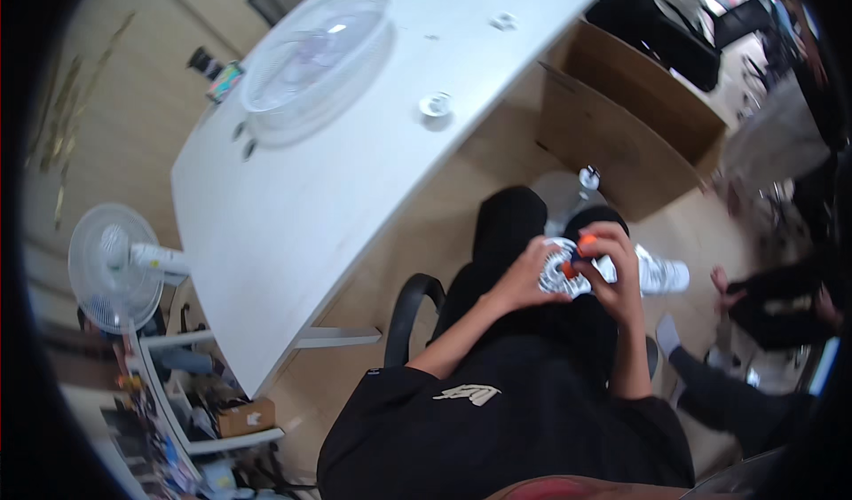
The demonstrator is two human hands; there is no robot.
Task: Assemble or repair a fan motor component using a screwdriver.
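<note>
Above my lap, my left hand (525, 278) grips the side of a white fan motor housing (550, 267) with a ribbed, vented round face. My right hand (617, 265) has its fingers closed around a short orange and dark screwdriver (587, 242), held against the middle of that face. The screwdriver's tip is hidden. A white cylindrical part (666, 275) sticks out to the right beyond my right hand; whether it joins the housing is hidden. Past my knees is a pale round base (561, 196) with a small upright fitting.
On the white table (328, 225) lie a fan grille with blades (315, 61), a white round part (435, 105) and small pieces. An open cardboard box (621, 127) stands beyond my knees. Another fan (115, 260) is at left. People are at the right; a chair armrest (413, 309) is beside me.
</note>
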